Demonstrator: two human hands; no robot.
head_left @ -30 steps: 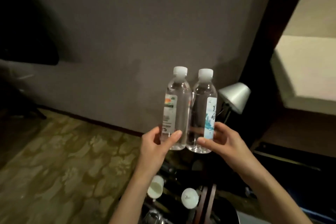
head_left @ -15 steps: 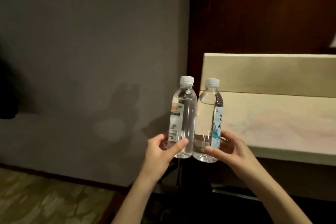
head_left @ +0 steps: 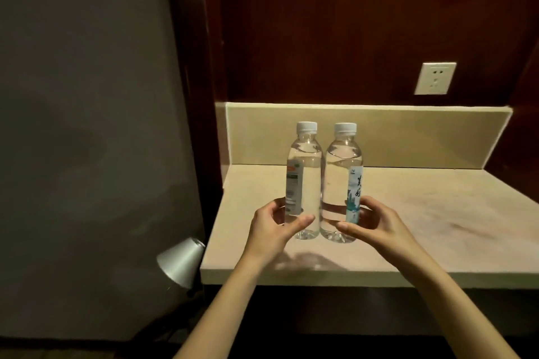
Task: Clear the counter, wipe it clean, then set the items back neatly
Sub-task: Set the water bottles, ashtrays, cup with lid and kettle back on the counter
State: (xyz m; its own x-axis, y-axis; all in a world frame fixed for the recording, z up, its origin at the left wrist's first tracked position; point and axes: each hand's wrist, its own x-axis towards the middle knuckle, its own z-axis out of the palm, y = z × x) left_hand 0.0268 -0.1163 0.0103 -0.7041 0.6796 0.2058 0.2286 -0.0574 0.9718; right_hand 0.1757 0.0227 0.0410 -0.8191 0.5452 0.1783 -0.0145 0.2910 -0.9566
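Two clear water bottles with white caps are held upright side by side above the beige stone counter (head_left: 423,227). My left hand (head_left: 271,230) grips the lower part of the left bottle (head_left: 304,181), which carries a white and green label. My right hand (head_left: 376,224) grips the right bottle (head_left: 341,181), whose label is blue and white. The bottles touch each other. Whether their bases rest on the counter I cannot tell; a shadow lies on the counter below them.
A beige backsplash (head_left: 408,137) runs along the counter's back edge under a dark wood panel with a white wall socket (head_left: 435,78). A silver lamp shade (head_left: 182,262) sits low at the counter's left front corner. A grey wall (head_left: 87,125) fills the left.
My view has swung right from the floor and wall to face the counter. Both hands kept their hold and carried the two bottles over the counter's left part.
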